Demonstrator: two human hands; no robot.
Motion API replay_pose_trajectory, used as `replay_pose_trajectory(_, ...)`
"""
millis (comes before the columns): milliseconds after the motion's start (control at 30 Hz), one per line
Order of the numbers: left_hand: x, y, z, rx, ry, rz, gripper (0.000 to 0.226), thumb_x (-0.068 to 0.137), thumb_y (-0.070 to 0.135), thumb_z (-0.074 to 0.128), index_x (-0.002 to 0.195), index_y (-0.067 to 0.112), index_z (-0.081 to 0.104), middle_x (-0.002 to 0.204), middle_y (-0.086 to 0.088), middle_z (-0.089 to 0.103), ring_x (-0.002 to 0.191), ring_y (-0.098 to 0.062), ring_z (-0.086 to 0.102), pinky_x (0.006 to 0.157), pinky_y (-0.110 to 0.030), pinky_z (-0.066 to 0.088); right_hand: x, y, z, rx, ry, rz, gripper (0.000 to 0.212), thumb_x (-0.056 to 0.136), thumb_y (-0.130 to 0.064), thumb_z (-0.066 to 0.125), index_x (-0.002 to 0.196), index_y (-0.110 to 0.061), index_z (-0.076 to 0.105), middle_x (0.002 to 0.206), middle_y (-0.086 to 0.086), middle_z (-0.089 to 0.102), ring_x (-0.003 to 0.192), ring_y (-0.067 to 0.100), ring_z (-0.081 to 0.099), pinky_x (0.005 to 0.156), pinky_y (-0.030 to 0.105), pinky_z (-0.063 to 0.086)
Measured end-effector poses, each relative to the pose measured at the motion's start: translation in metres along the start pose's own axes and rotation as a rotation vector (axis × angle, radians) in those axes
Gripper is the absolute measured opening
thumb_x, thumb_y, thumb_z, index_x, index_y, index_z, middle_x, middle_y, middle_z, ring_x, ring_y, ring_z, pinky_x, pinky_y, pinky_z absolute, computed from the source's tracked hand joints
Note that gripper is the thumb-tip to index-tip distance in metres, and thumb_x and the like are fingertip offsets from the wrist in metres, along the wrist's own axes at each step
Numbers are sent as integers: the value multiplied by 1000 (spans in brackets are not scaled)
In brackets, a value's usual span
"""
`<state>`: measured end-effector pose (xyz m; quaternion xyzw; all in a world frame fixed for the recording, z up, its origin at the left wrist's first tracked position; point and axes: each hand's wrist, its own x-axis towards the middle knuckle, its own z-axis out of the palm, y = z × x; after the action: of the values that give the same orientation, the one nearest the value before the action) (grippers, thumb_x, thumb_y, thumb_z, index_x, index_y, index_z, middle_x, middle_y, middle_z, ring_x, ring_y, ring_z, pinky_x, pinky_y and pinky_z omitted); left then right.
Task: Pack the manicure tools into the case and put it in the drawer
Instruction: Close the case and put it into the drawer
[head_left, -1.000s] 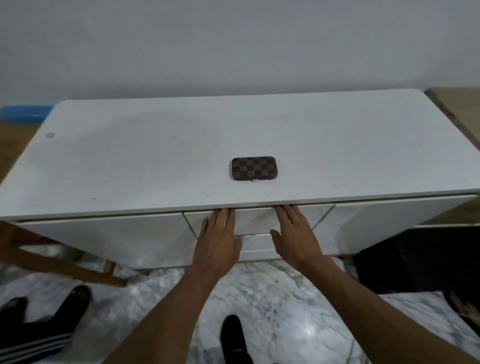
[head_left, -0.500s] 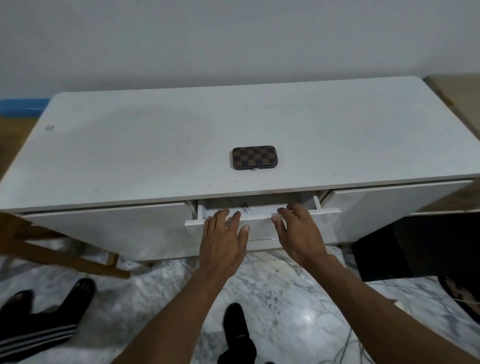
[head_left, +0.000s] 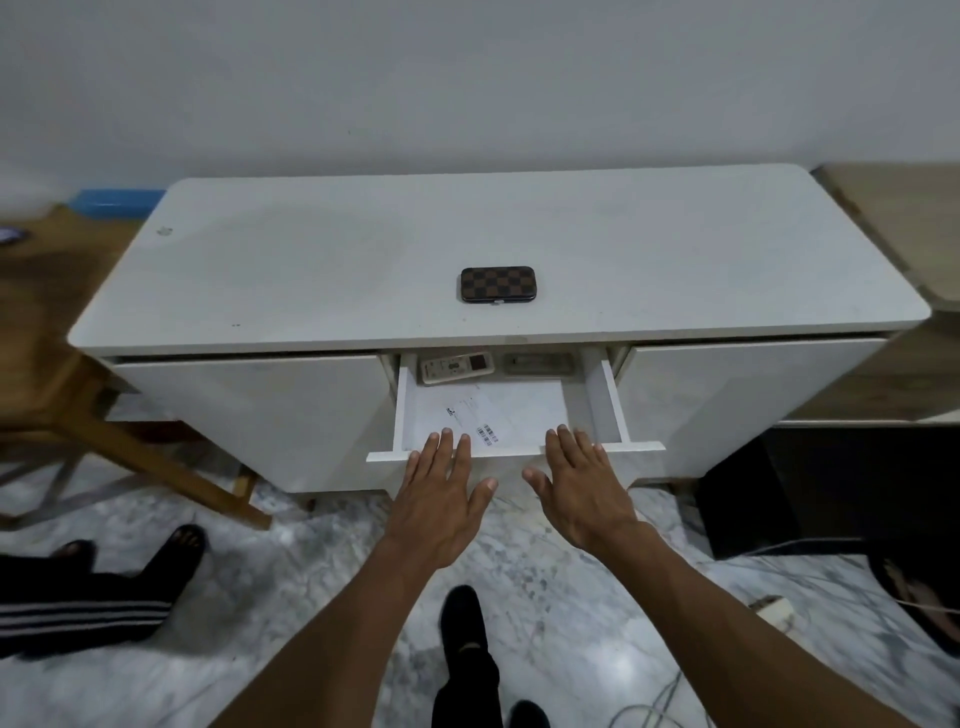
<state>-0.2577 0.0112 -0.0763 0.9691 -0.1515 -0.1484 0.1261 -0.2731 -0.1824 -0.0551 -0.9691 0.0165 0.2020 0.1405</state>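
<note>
Drawer (head_left: 410, 410) pulled out; left hand (head_left: 441, 499) and right hand (head_left: 582, 488) flat, fingers spread on its front edge, grasping nothing; checkered case (head_left: 497, 284) closed on cabinet top (head_left: 311, 270).

The back of the drawer (head_left: 410, 410) runs under the surface (head_left: 311, 270), so the white remote (head_left: 456, 367) and the grey object beside it (head_left: 537, 364) show only in part, and what that grey object is cannot be told. Print on the paper (head_left: 514, 410) lying in the drawer is too small to read. The closed case (head_left: 497, 284) hides its contents, and both forearms are cut off by the bottom edge.
</note>
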Motion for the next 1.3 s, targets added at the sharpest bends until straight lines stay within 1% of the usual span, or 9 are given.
replay_pose_trajectory(467, -42, 2, 17, 2, -2, 7, 104, 69, 76, -26, 154, 19, -4, 162, -4, -10, 147, -15, -15, 115, -32, -14, -41, -3, 17, -24, -18, -12, 69, 102, -51, 19, 154, -8, 3, 164, 9, -1, 151, 25, -7, 122, 38, -2)
replay_pose_trajectory(533, -43, 3, 14, -6, -2, 4, 97, 76, 75, -18, 154, 19, -2, 162, -5, -7, 148, -16, -12, 115, -32, -12, -42, -3, 16, -27, -17, -14, 69, 102, -50, 20, 154, -8, 4, 164, 9, 1, 151, 25, -5, 122, 38, -1)
replay_pose_trajectory(633, -45, 6, 9, 6, -30, -4, 72, 97, 60, 9, 154, 18, 0, 162, -6, -5, 149, -17, -10, 116, -32, -10, -43, -2, 13, -22, -35, -10, 69, 102, -50, 20, 154, -8, 6, 164, 10, 3, 152, 25, -1, 122, 39, 2)
replay_pose_trajectory(733, -48, 9, 5, 25, -48, -11, 68, 99, 56, 13, 154, 19, 1, 163, -6, -4, 149, -17, -8, 117, -33, -7, -44, -5, 8, -17, -62, 0, 69, 101, -51, 23, 154, -8, 11, 163, 10, 9, 151, 26, 5, 122, 40, 7)
replay_pose_trajectory(833, -47, 11, -2, 2, -37, -17, 68, 98, 56, 13, 154, 20, 2, 163, -8, -1, 149, -19, -4, 119, -35, -2, -44, -8, -4, 5, -75, 9, 65, 100, -52, 29, 147, -6, 29, 156, 12, 30, 146, 30, 24, 118, 43, 25)
replay_pose_trajectory(900, -41, 12, -12, -5, 25, -23, 72, 95, 61, 7, 154, 20, 3, 163, -8, 1, 149, -19, -2, 119, -35, -2, -41, -12, -20, 45, -54, 6, 59, 100, -49, 33, 141, -7, 37, 150, 12, 40, 141, 29, 33, 113, 43, 35)
replay_pose_trajectory(1000, -24, 12, -33, -22, 108, -12, 80, 89, 65, -3, 154, 19, 6, 163, -7, 2, 149, -20, -1, 119, -36, 0, -29, -21, -46, 53, 46, -25, 57, 100, -47, 36, 141, -8, 40, 148, 10, 43, 138, 29, 38, 111, 43, 38)
replay_pose_trajectory(1133, 21, 7, -67, -15, 215, 18, 64, 101, 51, 18, 154, 16, 11, 162, -8, 6, 149, -22, 3, 119, -39, 3, 7, -35, -84, 55, 186, -46, 50, 98, -44, 43, 136, -12, 46, 144, 9, 49, 131, 30, 46, 104, 42, 42)
replay_pose_trajectory(1300, 82, -3, -101, -2, 238, 53, 61, 103, 44, 22, 154, 13, 10, 163, -9, 4, 149, -22, 2, 120, -38, 2, 59, -49, -127, 30, 242, -48, 42, 97, -35, 46, 132, -10, 48, 138, 10, 52, 126, 31, 47, 100, 42, 43)
